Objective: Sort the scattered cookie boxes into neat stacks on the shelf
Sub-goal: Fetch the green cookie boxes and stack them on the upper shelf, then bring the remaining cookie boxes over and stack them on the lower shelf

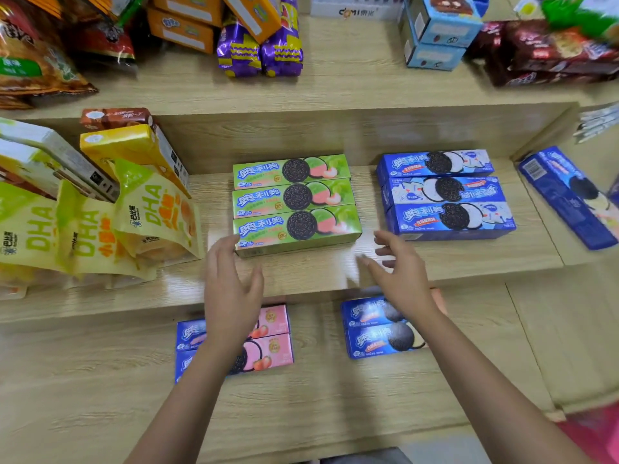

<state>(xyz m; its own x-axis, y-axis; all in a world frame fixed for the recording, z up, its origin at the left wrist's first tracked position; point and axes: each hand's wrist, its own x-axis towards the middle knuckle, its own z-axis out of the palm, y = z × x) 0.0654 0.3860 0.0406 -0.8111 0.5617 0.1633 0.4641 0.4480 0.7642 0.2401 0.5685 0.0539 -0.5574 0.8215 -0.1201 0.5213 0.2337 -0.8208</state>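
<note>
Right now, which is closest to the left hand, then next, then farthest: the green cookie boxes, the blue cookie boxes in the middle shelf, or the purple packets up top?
From the left hand:
1. Green cookie boxes, at its fingertips.
2. Blue cookie boxes, off to the right.
3. Purple packets, on the top shelf.

Centre: green cookie boxes (294,199), dark cookie print. Right of centre: blue cookie boxes (445,194), white splashes. Lower centre: pink-and-blue boxes (271,343). Left: yellow-green pouches (100,226). Shelf (301,276): pale wood grain.
</note>
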